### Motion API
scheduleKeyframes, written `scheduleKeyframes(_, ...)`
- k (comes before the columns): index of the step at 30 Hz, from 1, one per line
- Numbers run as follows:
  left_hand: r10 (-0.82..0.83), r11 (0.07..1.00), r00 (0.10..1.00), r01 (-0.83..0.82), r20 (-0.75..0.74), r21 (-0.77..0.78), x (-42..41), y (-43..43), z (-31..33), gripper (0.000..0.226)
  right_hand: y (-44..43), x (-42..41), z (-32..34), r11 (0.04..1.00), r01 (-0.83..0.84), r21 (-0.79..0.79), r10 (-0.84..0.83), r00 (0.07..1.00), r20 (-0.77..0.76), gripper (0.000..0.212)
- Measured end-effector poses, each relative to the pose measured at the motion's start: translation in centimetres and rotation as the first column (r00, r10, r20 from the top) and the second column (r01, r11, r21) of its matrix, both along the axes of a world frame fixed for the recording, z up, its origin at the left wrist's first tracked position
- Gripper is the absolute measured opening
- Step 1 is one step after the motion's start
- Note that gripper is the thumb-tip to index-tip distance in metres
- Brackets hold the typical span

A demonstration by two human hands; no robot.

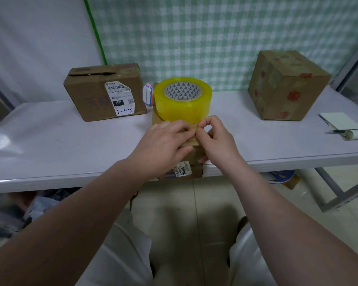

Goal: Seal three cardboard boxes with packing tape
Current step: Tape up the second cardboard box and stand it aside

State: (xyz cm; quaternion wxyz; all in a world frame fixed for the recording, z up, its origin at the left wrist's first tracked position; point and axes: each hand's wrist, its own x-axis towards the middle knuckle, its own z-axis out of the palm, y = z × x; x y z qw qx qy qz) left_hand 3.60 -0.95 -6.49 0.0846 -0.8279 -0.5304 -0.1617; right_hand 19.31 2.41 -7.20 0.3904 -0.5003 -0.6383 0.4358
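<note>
A long brown cardboard box point(191, 157) lies in the middle of the table, its near end at the table's front edge. A fat yellow roll of packing tape point(183, 99) lies flat on its far half. My left hand point(163, 145) presses flat on the box top, fingers straight. Beside it, my right hand point(214, 139) pinches something thin, probably the tape end, between thumb and forefinger just below the roll. A second box point(95, 96) with a white shipping label stands at the back left. A third box point(285, 85) with red flower marks stands at the back right.
The white table point(60, 145) runs across the view, with a checked green curtain behind it. White paper and a rolled sheet point(347, 129) lie at the right edge. A small blue-and-white labelled object point(147, 95) stands behind the roll. Clutter lies under the table at left.
</note>
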Motion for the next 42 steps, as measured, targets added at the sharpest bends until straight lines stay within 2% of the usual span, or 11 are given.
scheduleKeyframes(4,0.008,1.0,1.0,-0.008,-0.003,-0.027,-0.2,-0.2,0.2,0.056,0.2,0.2,0.6,0.999,-0.015,-0.051,0.016,1.0,0.022,0.01)
scheduleKeyframes(10,0.058,0.998,0.987,-0.052,0.149,-0.047,-1.5,0.0,1.2,0.054,2.1,-0.7,2.9,0.808,0.11,0.579,-0.32,0.907,0.274,0.041)
scheduleKeyframes(14,0.115,0.993,0.976,-0.107,0.185,-0.057,-2.1,0.3,1.5,0.048,4.2,-2.3,4.6,0.827,-0.212,0.521,-0.184,0.773,0.607,0.056)
scheduleKeyframes(20,0.269,0.961,0.922,-0.239,0.28,-0.137,-2.3,1.0,2.4,0.036,5.3,-3.7,4.8,0.844,-0.267,0.465,-0.104,0.769,0.631,0.051)
scheduleKeyframes(22,0.4,0.916,0.721,-0.312,0.565,-0.25,-2.0,1.2,3.6,0.026,4.6,-3.7,4.8,0.798,-0.218,0.562,-0.167,0.816,0.554,0.046)
scheduleKeyframes(25,0.469,0.882,0.06,-0.079,0.881,-0.465,-1.7,1.4,6.3,0.032,3.1,-3.4,5.4,0.668,-0.14,0.731,-0.247,0.885,0.395,0.041)
scheduleKeyframes(28,0.445,0.889,-0.103,0.165,0.89,-0.426,-1.3,1.8,8.1,0.051,1.8,-3.5,6.2,0.489,-0.135,0.862,-0.281,0.911,0.302,0.032)
scheduleKeyframes(32,0.332,0.941,-0.25,0.151,0.91,-0.302,-0.3,1.4,8.7,0.042,0.2,-3.3,6.4,0.35,-0.172,0.921,-0.249,0.93,0.269,0.022)
scheduleKeyframes(34,0.328,0.944,-0.221,0.098,0.919,-0.314,-0.7,0.7,8.4,0.041,-0.6,-2.4,6.6,0.384,-0.106,0.917,-0.193,0.962,0.192,0.032)
scheduleKeyframes(38,0.44,0.891,0.073,0.091,0.895,-0.445,-2.8,-1.2,8.1,0.045,-1.3,-0.7,8.0,0.62,0.182,0.764,-0.174,0.98,-0.092,0.032)
scheduleKeyframes(42,0.449,0.808,0.279,0.28,0.849,-0.519,-3.4,-2.5,7.2,0.053,-1.1,-0.2,10.5,0.972,-0.106,0.209,0.141,0.976,-0.163,0.014)
